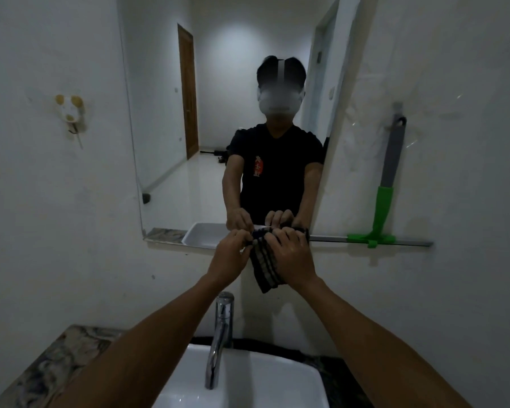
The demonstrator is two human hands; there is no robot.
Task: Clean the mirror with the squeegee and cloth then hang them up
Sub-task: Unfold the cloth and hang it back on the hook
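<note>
A dark striped cloth (265,270) hangs at the mirror's bottom edge, held by both hands. My left hand (233,251) pinches its upper left corner. My right hand (289,254) grips its top on the right, fingers curled over the fabric. The mirror (218,128) fills the wall ahead and reflects a person in a black shirt. The squeegee (387,184), with a grey handle, green neck and long metal blade, hangs from a wall hook on the right, apart from both hands.
A chrome tap (220,334) stands over a white basin (248,384) directly below my arms. A marbled counter (56,363) runs to the left. A small hook holder (69,111) is stuck on the left wall.
</note>
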